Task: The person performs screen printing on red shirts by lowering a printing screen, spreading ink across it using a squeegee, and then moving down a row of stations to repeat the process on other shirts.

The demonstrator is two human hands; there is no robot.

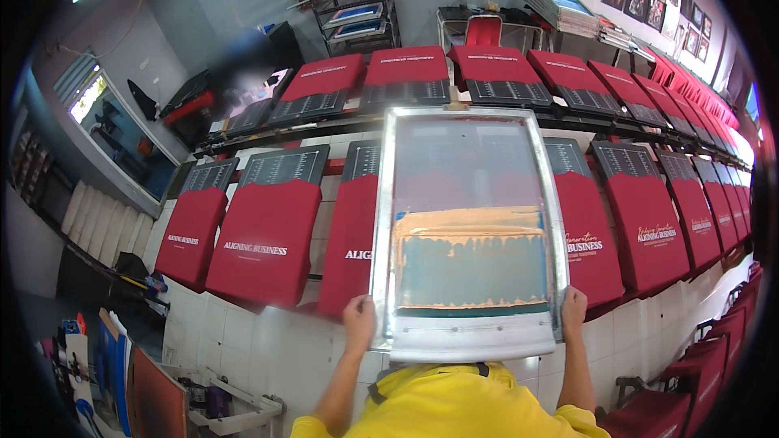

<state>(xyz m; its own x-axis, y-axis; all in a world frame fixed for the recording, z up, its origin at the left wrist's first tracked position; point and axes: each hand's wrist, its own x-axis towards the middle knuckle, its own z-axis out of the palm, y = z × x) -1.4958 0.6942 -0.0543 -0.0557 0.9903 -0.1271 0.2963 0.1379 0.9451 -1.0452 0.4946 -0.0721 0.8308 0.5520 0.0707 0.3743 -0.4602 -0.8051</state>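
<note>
Red cloth-covered boards [264,223] flank the metal-framed screen [471,276] both hands [359,323] [574,308] grip, its frame partly hiding one.

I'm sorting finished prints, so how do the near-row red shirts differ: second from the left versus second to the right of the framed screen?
The left shirt shows only white lettering; the right shirt adds gold script above its white lettering. In this view, the left shirt's lower end slants left, the right shirt's slants right. Both lie over dark boards with white ruled marks.
</note>
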